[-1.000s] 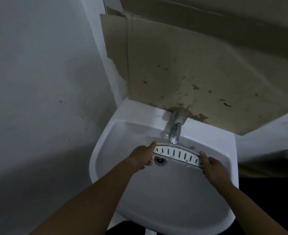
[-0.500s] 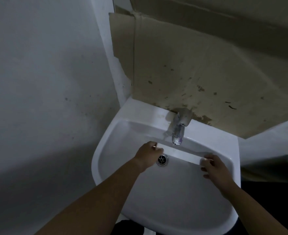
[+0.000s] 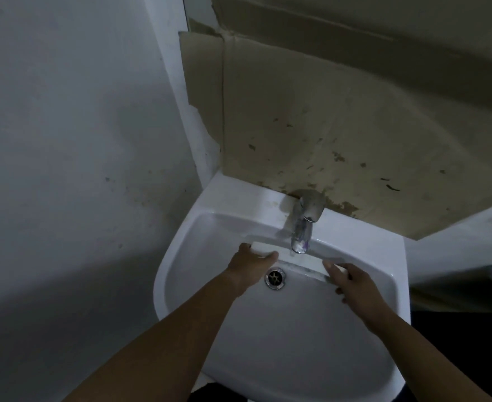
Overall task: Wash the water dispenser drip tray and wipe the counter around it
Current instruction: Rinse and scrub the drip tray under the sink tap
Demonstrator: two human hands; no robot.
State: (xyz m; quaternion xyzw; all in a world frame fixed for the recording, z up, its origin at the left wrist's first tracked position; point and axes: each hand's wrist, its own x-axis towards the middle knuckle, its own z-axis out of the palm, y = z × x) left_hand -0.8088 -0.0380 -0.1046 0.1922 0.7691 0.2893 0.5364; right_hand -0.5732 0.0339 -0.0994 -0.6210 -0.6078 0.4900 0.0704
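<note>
A long white drip tray [image 3: 300, 261] is held across the white sink [image 3: 181, 256] just under the chrome tap [image 3: 302, 227], above the drain [image 3: 275, 278]. Its plain side faces me; the slotted side is hidden. My left hand [image 3: 249, 264] grips the tray's left end, fingers curled over the edge. My right hand [image 3: 352, 284] holds the right end, thumb on top. The tap's spout sits right over the tray's middle; I cannot tell whether water runs.
Stained cardboard [image 3: 340, 126] covers the wall behind the tap. A grey wall [image 3: 65, 169] stands close on the left. A dark object [image 3: 477, 314] sits to the right of the sink.
The tray has been turned over: a second ago its slotted face was towards me, now its plain side shows. Both hands kept hold of its ends under the tap.
</note>
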